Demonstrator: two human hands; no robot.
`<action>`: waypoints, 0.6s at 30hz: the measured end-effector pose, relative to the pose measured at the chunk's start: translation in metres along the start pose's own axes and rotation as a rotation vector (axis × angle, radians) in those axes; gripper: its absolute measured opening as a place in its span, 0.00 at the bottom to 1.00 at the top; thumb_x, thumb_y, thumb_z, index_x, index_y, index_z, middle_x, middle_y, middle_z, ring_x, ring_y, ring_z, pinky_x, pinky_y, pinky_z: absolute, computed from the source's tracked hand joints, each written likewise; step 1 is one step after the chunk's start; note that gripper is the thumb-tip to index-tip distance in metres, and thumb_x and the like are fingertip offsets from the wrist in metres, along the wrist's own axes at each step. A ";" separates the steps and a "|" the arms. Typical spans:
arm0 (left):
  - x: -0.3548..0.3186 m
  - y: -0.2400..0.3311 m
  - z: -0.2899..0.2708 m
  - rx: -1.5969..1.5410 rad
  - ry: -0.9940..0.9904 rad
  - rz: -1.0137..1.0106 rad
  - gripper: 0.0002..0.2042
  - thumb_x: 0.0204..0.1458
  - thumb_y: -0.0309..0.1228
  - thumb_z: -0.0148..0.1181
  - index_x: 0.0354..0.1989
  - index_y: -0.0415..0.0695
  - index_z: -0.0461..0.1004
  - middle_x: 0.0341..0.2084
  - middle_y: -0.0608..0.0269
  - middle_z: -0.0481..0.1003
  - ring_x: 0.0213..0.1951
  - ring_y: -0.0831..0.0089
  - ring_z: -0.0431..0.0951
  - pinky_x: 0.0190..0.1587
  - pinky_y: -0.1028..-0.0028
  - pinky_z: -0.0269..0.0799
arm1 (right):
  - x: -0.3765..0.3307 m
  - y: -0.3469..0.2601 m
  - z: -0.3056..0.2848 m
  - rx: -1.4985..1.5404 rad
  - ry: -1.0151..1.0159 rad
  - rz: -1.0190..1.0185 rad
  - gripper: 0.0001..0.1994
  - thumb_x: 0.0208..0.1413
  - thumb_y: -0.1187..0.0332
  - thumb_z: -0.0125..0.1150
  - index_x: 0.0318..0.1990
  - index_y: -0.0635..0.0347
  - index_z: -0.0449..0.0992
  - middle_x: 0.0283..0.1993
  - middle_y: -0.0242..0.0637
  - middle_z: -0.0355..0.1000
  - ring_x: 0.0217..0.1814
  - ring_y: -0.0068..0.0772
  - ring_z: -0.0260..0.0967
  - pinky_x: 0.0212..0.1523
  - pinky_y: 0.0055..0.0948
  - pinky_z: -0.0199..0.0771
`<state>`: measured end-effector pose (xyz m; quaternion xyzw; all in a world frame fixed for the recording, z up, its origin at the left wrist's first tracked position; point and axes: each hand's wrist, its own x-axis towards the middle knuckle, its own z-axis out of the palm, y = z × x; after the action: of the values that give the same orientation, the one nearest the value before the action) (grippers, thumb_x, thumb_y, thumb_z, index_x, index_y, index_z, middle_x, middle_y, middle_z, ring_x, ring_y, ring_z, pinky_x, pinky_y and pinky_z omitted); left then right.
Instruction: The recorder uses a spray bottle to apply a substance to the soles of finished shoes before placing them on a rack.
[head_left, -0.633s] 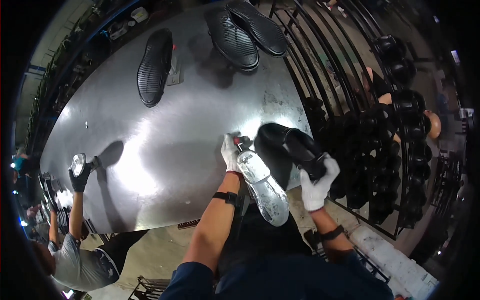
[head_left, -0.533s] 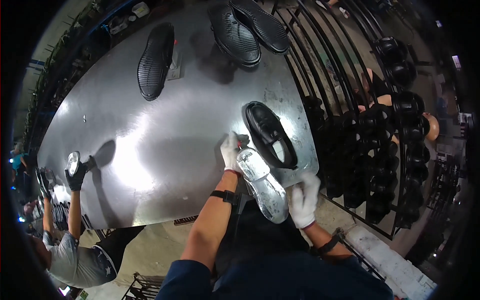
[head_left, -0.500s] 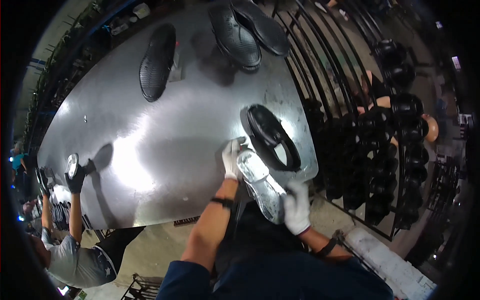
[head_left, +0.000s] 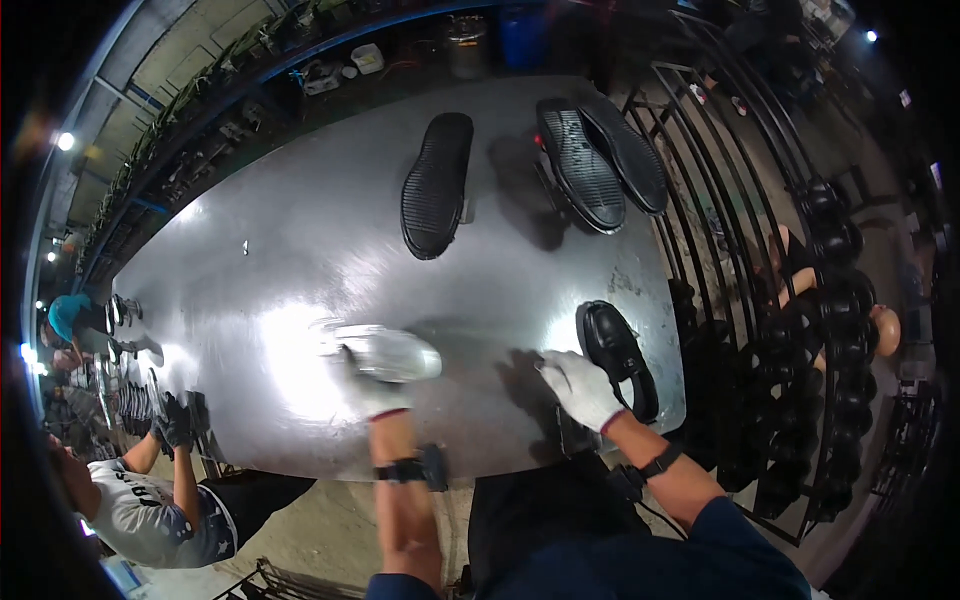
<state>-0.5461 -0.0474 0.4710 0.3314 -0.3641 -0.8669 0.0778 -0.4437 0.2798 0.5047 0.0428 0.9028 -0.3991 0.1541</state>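
Observation:
My left hand, in a white glove, is closed on a shiny silver, sole-shaped piece over the bright middle of the metal table. Motion smears both the piece and the fingers. My right hand, also gloved in white, hovers above the table near the right corner, its fingers partly spread with nothing visible in them. Just beyond it lies a black shoe, its opening turned toward me. Farther off rest black soles, tread up: one alone and a pair side by side.
A black metal rack runs along the right side, with rows of dark rounded shoes. At the left, a co-worker's dark-gloved hands hold an item at the table edge. Bins, one a blue barrel, stand behind the table.
My left hand has carried the silver piece left, away from the black shoe. My right hand has let go of it and risen over the table. The view has shifted.

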 end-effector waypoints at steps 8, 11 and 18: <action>0.058 -0.002 0.067 0.510 -0.211 0.276 0.31 0.70 0.41 0.55 0.75 0.39 0.54 0.64 0.43 0.71 0.62 0.55 0.77 0.60 0.57 0.81 | -0.023 0.108 0.046 0.103 0.109 0.371 0.33 0.64 0.61 0.64 0.75 0.57 0.63 0.48 0.52 0.79 0.49 0.58 0.79 0.55 0.48 0.77; 0.091 -0.008 0.171 0.446 -0.569 -0.110 0.35 0.65 0.40 0.65 0.73 0.32 0.61 0.57 0.42 0.78 0.50 0.56 0.85 0.47 0.59 0.87 | -0.019 0.117 0.050 0.210 0.130 0.318 0.38 0.63 0.62 0.64 0.79 0.56 0.57 0.46 0.50 0.78 0.51 0.52 0.78 0.56 0.44 0.76; 0.002 -0.100 0.188 0.427 -0.398 0.061 0.33 0.58 0.35 0.71 0.70 0.33 0.66 0.60 0.50 0.77 0.60 0.62 0.77 0.65 0.66 0.70 | -0.022 0.157 0.055 0.791 0.106 0.386 0.32 0.71 0.59 0.62 0.75 0.66 0.61 0.46 0.31 0.74 0.42 0.21 0.69 0.45 0.24 0.73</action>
<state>-0.6559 0.1329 0.4986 0.1526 -0.5563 -0.8158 -0.0409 -0.3782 0.3467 0.3658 0.2866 0.6627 -0.6752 0.1511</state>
